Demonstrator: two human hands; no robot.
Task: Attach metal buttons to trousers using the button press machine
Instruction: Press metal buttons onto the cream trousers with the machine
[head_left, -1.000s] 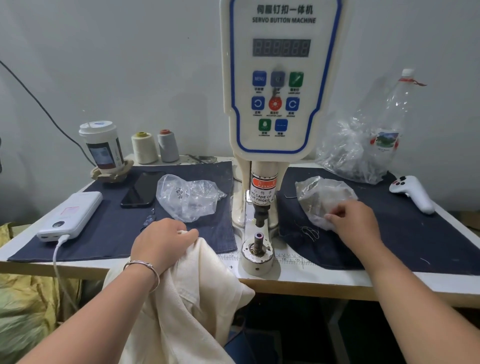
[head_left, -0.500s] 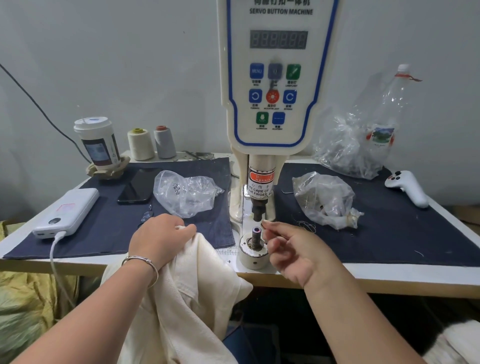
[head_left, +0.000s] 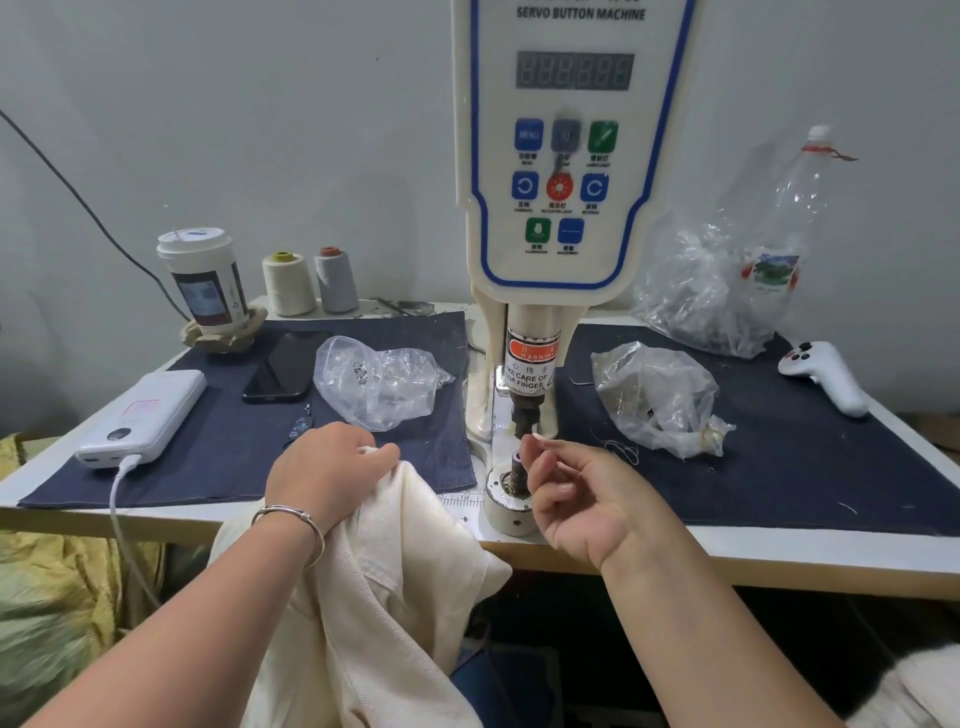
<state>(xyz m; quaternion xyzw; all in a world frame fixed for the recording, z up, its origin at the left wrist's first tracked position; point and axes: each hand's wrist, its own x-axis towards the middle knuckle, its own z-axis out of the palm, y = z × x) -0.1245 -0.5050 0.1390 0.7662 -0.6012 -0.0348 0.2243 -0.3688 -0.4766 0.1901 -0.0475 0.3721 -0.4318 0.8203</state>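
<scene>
The right hand (head_left: 582, 499) has left the plastic bag (head_left: 657, 397) and now pinches, apparently, a button part at the press post (head_left: 518, 464); the part itself is too small to confirm. The left hand (head_left: 327, 470) grips the cream trousers (head_left: 374, 587) at the bench (head_left: 779, 558) edge, not yet under the press.

Garment workshop: servo button machine (head_left: 571, 156), thread cones (head_left: 288, 283), worktable (head_left: 727, 545).
</scene>
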